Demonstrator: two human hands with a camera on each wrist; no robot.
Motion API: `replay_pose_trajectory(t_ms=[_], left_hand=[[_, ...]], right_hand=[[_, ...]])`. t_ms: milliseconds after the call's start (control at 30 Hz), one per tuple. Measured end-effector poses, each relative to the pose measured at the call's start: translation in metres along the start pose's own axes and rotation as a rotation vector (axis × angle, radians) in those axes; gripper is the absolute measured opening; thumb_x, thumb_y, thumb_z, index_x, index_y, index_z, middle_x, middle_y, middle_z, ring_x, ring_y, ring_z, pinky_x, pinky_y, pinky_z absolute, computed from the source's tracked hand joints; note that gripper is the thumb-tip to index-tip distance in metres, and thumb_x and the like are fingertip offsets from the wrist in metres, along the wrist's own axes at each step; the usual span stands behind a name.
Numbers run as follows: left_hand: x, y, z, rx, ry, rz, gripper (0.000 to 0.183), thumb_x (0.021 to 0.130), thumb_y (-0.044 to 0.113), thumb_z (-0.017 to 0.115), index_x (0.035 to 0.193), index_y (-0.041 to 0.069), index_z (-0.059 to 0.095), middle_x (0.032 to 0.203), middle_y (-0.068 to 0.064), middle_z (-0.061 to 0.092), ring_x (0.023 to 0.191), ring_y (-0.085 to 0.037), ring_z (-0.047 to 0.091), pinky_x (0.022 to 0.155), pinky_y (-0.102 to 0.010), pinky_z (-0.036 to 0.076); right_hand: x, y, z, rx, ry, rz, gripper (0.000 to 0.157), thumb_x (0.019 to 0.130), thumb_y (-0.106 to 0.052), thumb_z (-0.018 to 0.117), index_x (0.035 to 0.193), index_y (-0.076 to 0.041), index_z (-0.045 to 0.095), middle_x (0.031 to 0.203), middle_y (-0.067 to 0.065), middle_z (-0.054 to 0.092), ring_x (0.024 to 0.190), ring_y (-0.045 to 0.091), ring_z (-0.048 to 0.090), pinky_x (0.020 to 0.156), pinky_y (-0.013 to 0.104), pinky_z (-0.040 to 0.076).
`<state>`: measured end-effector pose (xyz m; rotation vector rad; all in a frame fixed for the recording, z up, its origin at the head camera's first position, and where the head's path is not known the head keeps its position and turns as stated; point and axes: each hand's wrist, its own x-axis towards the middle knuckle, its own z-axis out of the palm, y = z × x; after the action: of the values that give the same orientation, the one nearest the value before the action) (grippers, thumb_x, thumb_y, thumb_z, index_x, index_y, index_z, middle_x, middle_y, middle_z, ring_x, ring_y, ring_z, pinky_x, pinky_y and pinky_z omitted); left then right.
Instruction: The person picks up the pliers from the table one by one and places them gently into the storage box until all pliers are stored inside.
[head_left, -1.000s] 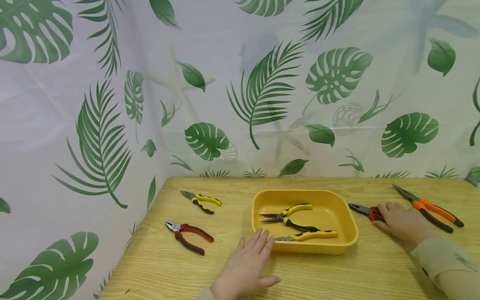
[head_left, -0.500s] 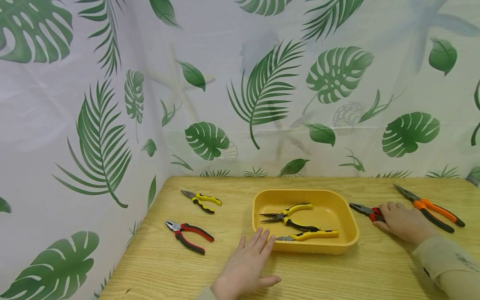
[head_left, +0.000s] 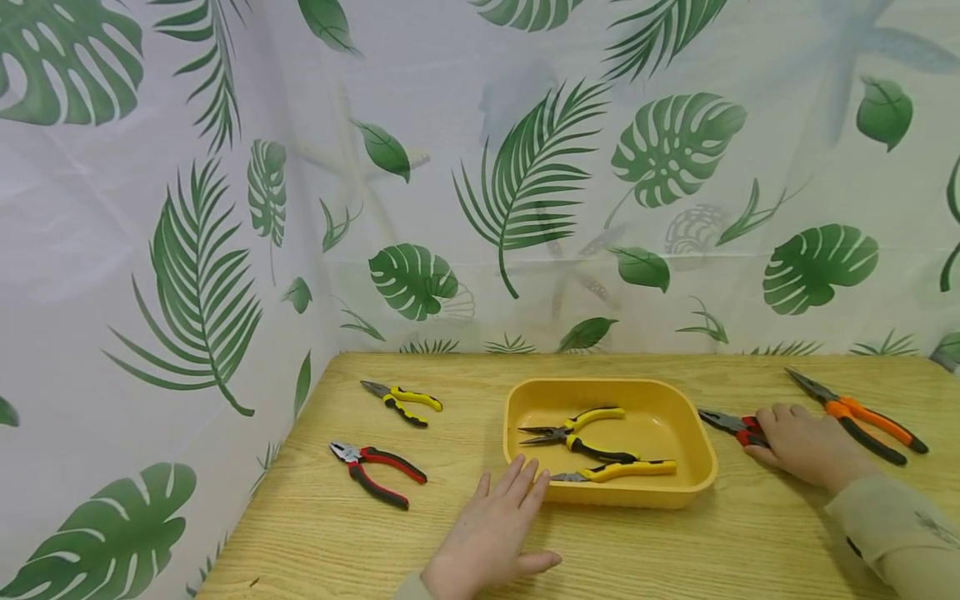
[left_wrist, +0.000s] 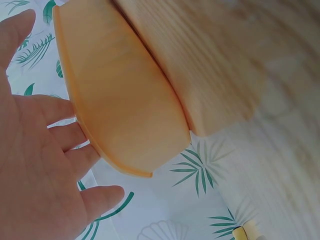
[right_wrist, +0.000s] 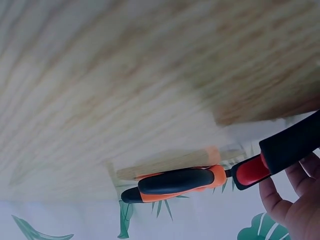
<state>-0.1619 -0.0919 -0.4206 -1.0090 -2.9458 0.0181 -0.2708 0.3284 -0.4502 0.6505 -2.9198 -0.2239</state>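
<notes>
Right hand (head_left: 802,446) grips red-and-black combination pliers (head_left: 729,422) at the yellow tray's (head_left: 622,498) three o'clock; left hand (head_left: 491,525), fingers straight, touches its eight-o'clock rim. Low travel toward nine o'clock could ram the tray.

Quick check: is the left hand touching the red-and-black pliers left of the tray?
Apart. The head view shows bare tabletop between the left hand and the red-and-black pliers.
</notes>
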Motion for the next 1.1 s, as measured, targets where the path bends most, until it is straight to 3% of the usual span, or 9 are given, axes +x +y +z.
replay_pose_trajectory(t_ms=[667,1100], left_hand=[[0.0005,-0.0008,0.0024,-0.014,0.006,0.01,0.084,0.081,0.066,0.036,0.142,0.011,0.019,0.146,-0.008,0.015,0.133,-0.022,0.008,0.097,-0.049,0.027],[0.0,-0.0001,0.0012,-0.007,-0.003,0.004,0.084,0.081,0.065,0.036,0.143,0.012,0.017,0.146,-0.007,0.014,0.133,-0.021,0.007,0.097,-0.048,0.026]], right_hand=[[-0.0016,-0.0011,0.0003,-0.027,0.044,-0.018,0.04,0.082,-0.042,0.059,0.08,-0.005,0.044,0.067,0.005,0.039,0.056,0.019,0.039,0.04,0.031,0.03],[-0.0042,-0.0003,-0.0035,0.021,0.046,-0.006,0.041,0.083,-0.042,0.057,0.081,-0.004,0.042,0.069,0.006,0.04,0.059,0.023,0.042,0.04,0.034,0.032]])
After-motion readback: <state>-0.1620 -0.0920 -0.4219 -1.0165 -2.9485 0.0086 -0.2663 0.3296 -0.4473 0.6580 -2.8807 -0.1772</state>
